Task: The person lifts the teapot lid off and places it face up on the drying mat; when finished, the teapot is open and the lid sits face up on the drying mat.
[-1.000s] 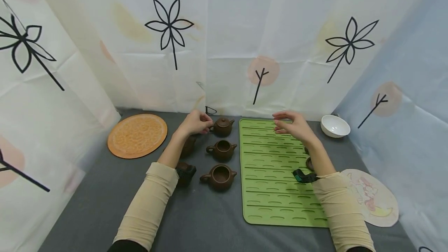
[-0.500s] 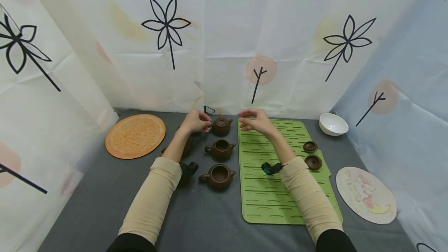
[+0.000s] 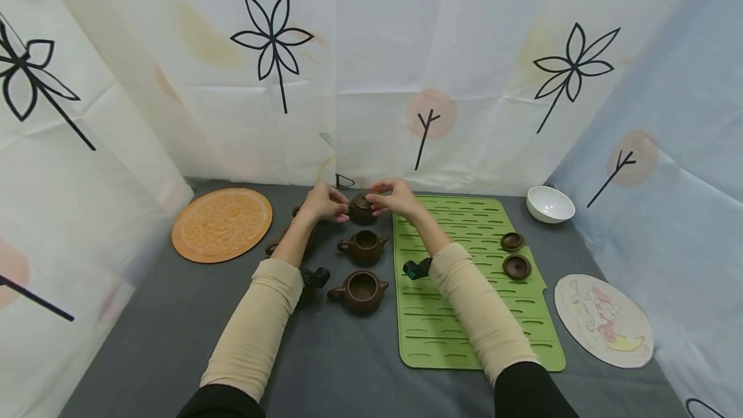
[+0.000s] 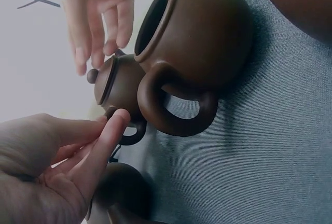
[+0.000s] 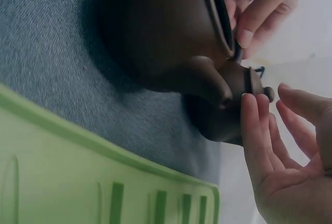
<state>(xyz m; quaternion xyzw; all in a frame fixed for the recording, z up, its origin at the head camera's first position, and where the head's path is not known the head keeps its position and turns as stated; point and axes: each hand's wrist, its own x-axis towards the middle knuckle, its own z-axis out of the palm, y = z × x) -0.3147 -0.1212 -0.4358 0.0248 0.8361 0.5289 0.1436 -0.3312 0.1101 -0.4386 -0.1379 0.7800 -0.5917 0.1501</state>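
A small brown lidded teapot (image 3: 361,210) stands at the back of a column of teapots. My left hand (image 3: 329,202) pinches its handle (image 4: 127,134) from the left. My right hand (image 3: 390,198) hovers at the teapot's right, fingers nearly straight, fingertips (image 5: 250,111) at the rim of the lid (image 5: 248,81) and close to its knob (image 4: 92,75). It holds nothing. Nearer to me stand two brown teapots without lids, the middle one (image 3: 364,247) and the front one (image 3: 360,290).
A green ridged mat (image 3: 464,334) lies to the right with two brown lids (image 3: 513,241) (image 3: 517,267) on it. A white bowl (image 3: 549,205), an orange round mat (image 3: 222,224) and a picture coaster (image 3: 604,320) lie around. More brown teapots (image 3: 306,245) sit partly hidden by my left arm.
My right hand has swung left from above the green mat to the lidded teapot's lid. My left hand has stayed at the handle.
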